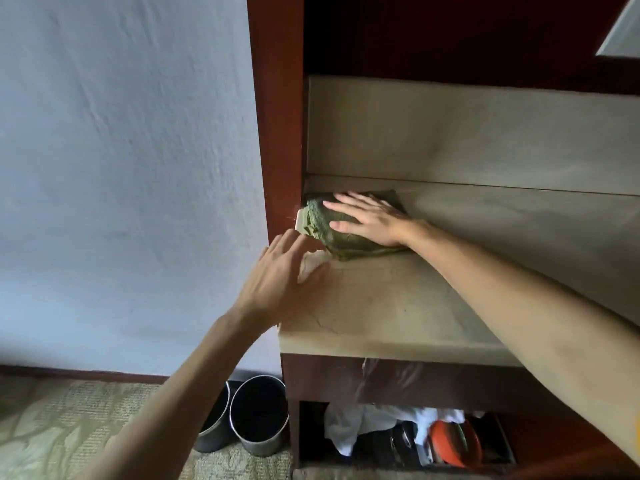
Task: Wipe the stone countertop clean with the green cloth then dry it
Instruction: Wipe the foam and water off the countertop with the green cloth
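Pale blue wall (121,168), patterned carpet (69,427), red-brown wooden cabinet frame (277,116).

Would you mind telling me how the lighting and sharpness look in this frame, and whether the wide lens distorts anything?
Head view: soft, dim light, no glare; the cabinet recess is nearly black; the cloth under the right hand is slightly soft; the left hand shows slight blur; the countertop edges bow from the wide lens.
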